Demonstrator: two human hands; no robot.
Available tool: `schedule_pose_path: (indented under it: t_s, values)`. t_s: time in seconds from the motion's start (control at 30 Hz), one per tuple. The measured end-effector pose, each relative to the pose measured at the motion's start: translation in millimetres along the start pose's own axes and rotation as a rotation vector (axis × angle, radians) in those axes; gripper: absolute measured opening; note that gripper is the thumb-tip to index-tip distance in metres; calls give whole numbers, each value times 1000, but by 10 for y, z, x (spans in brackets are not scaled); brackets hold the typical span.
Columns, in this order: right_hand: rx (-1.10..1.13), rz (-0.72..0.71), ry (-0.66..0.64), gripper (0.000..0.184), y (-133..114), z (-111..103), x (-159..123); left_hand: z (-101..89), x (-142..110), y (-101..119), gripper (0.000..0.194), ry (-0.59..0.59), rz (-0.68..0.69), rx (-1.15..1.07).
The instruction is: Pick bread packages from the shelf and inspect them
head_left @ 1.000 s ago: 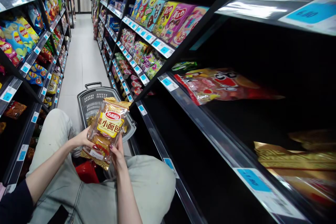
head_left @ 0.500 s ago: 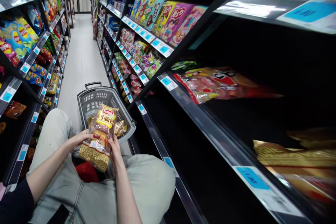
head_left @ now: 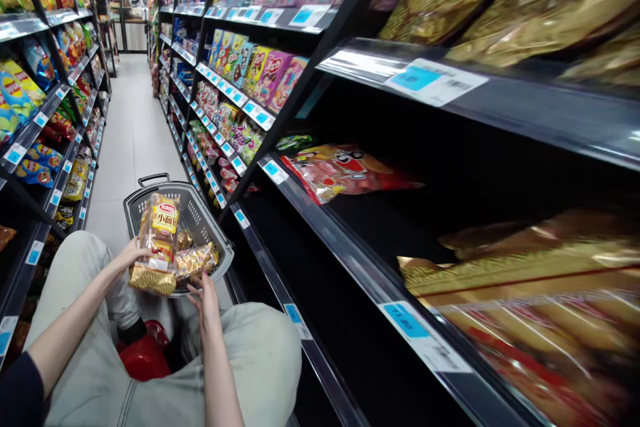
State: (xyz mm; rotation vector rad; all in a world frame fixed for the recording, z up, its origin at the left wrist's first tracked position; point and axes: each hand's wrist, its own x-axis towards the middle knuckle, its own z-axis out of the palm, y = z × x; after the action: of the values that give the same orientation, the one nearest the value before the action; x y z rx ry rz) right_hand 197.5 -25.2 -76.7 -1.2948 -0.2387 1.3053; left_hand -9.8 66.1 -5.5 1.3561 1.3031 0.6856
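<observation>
A clear and gold bag of small bread rolls point(head_left: 163, 233) leans in the near left part of the grey shopping basket point(head_left: 223, 265). My left hand point(head_left: 129, 256) grips the bag along its left side. Beside it in the basket lies another gold-patterned snack pack point(head_left: 197, 260). My right hand point(head_left: 204, 299) is off the bag, its fingers apart, close to the basket's near rim and holding nothing. Whether its fingertips touch the rim, I cannot tell.
Shelves with price tags run along both sides of the aisle. A red candy bag point(head_left: 345, 170) and a gold bread bag point(head_left: 500, 280) lie on the right shelf. Below me is a red stool point(head_left: 145, 357). Pale floor point(head_left: 133, 127) stretches ahead.
The bread bag has gone forward and down into the basket. My right hand has let go of it and drawn back. The view has turned to the right.
</observation>
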Motion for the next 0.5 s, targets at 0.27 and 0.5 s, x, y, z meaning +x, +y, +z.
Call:
schedule_pose_path:
  t_s: [0.27, 0.5]
  values:
    - [-8, 61, -111, 46, -92, 57, -91, 92, 1227, 480, 44, 61, 151, 742]
    - [-80, 84, -74, 47, 41, 78, -88, 791, 1250, -11, 38, -9, 245, 1013]
